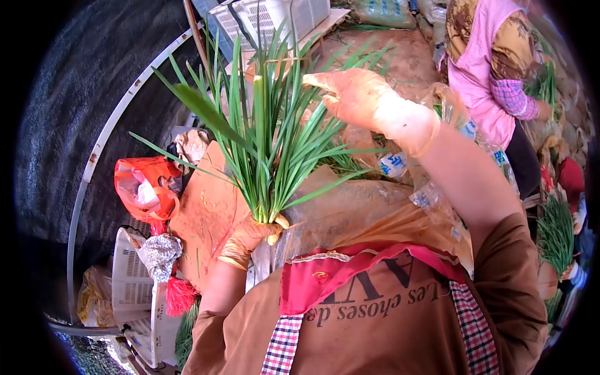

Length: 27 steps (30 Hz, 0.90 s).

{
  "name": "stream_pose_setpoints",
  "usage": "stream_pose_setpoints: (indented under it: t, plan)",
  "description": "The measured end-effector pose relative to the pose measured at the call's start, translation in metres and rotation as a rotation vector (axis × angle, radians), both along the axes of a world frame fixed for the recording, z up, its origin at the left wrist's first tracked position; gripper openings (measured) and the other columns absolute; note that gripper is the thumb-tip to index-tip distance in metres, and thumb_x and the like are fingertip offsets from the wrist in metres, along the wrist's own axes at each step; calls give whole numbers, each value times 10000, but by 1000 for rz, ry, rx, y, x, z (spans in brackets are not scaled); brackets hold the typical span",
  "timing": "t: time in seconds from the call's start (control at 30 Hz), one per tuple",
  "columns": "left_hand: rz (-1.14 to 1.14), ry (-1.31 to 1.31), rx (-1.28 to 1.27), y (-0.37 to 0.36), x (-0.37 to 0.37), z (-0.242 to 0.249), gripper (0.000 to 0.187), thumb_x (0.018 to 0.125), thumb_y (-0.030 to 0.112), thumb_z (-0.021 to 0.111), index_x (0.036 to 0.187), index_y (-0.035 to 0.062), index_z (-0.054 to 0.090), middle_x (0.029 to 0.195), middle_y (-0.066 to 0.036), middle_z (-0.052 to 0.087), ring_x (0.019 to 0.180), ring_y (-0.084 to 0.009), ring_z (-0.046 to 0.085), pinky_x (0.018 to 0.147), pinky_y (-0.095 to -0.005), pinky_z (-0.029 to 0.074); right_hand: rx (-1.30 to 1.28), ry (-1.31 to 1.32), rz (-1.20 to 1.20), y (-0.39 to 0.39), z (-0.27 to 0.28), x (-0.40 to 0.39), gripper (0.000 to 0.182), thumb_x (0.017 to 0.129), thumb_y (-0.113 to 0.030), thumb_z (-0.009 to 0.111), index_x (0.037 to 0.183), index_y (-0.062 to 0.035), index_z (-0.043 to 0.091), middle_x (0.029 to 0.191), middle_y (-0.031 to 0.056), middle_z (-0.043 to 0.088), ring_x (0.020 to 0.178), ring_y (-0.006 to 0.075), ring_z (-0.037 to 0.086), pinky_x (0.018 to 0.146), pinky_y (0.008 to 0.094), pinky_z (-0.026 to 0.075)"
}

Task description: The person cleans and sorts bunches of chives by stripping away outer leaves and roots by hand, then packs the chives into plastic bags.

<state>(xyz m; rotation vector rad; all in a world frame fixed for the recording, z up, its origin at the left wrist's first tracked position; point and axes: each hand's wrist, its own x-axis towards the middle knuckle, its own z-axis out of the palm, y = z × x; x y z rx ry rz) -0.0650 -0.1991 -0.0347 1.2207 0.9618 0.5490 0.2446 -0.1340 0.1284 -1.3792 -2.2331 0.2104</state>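
Observation:
My left hand (255,239), in a thin orange-tinted glove, is closed around the pale base of a bunch of garlic chives (265,150). The long, flat green leaves fan upward and outward, some bending far to the sides. My right hand (353,97), gloved alike, is raised at the right edge of the leaves near their upper part. Its fingers are pinched together; what lies between them, if anything, is too small to make out. Below the bunch, a clear plastic sheet (375,215) covers the front of my lap and the work surface.
A reddish-brown board (203,215) lies to the left, beside an orange-red bag (140,187) and a white crate (131,275). Another white crate (281,22) stands at the back. On the right, a co-worker in a pink vest (478,69) handles greens. More chives (555,231) lie far right.

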Motion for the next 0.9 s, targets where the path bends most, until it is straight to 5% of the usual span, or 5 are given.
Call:
stream_pose_setpoints:
  t: [0.07, 0.2, 0.33, 0.57, 0.9]
  plan:
    - [-43, -26, -62, 4, -3, 0, 216, 637, 19, 664, 845, -35, 641, 659, -89, 603, 511, -160, 543, 459, -267, 424, 100, 202, 326, 3, -10, 1, 327, 842, -220, 553, 1138, -83, 574, 960, 133, 637, 880, 317, 610, 777, 365, 482]
    - [-17, 22, -35, 1, 1, 4, 190, 641, 6, 655, 829, -16, 639, 674, -78, 610, 522, -153, 547, 468, -267, 432, -164, -33, 203, -19, -9, -1, 264, 852, -274, 570, 980, -53, 638, 879, 125, 641, 770, 243, 629, 685, 336, 492]
    - [19, 77, -8, -3, 3, 8, 175, 661, 19, 656, 833, -12, 640, 657, -60, 590, 527, -142, 541, 467, -262, 418, -666, 508, 59, -16, -26, 0, 213, 844, -254, 595, 909, -68, 676, 708, 38, 610, 555, 92, 489, 510, 262, 413]
    - [25, 84, 19, -4, 1, 2, 172, 678, 28, 660, 844, -8, 634, 669, -49, 582, 551, -136, 534, 489, -254, 412, -799, 1000, -53, -14, -82, -37, 94, 786, -40, 637, 850, 23, 667, 785, 86, 668, 476, 89, 446, 408, 231, 338]
    - [-21, 106, -2, 0, 5, 7, 177, 675, 42, 649, 841, -17, 636, 649, -63, 577, 520, -141, 531, 466, -258, 410, -1001, 1370, 30, 5, -94, -44, 113, 873, -104, 564, 977, -60, 563, 654, -37, 479, 463, 38, 366, 369, 171, 244]
